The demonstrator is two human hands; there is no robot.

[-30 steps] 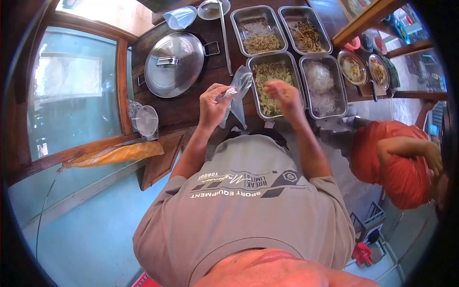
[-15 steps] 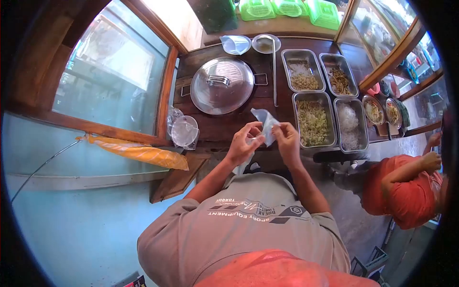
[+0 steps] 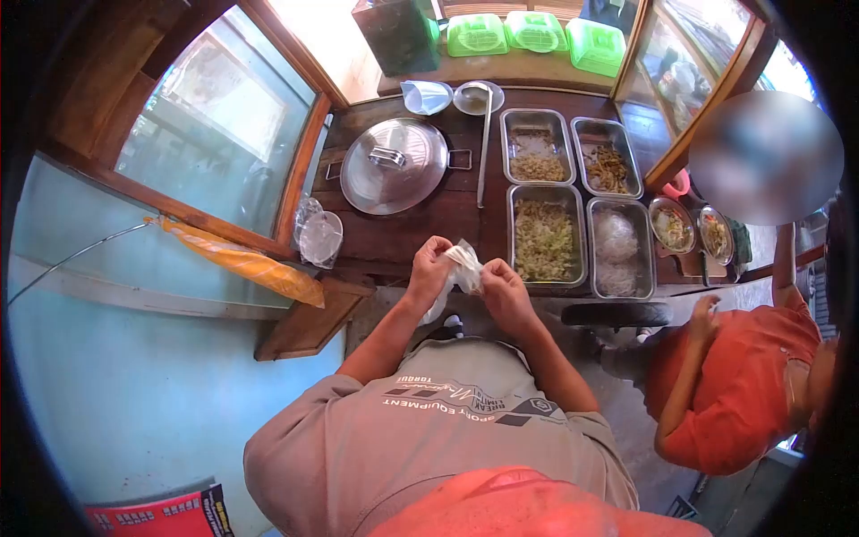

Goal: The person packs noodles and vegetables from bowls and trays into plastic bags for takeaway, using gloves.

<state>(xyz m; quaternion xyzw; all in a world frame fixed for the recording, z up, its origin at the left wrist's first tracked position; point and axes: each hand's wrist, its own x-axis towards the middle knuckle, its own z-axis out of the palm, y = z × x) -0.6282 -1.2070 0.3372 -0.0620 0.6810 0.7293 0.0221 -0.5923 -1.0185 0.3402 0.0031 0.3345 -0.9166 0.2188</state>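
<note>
A small translucent plastic bag [image 3: 463, 270] is stretched between my hands, in front of my chest at the near edge of the dark wooden counter [image 3: 463, 224]. My left hand [image 3: 429, 268] pinches its left side, and a loose part hangs down below the fingers. On the other side, my right hand [image 3: 504, 290] grips the bag with fingers closed. Just beyond that hand stands a metal tray of chopped greens [image 3: 548, 234]. To the left of the bag, clear plastic bags [image 3: 319, 238] lie at the counter's edge.
A lidded steel pot [image 3: 394, 170] stands on the counter, with a ladle [image 3: 485, 152] beside it. Further right are trays of noodles [image 3: 617, 246] and other food, plus two plates of food [image 3: 673, 225]. A person in a red shirt [image 3: 738, 385] stands at the right.
The bag has gone from upright to crumpled and spread between my hands. My view has shifted, and the person in red has raised an arm.
</note>
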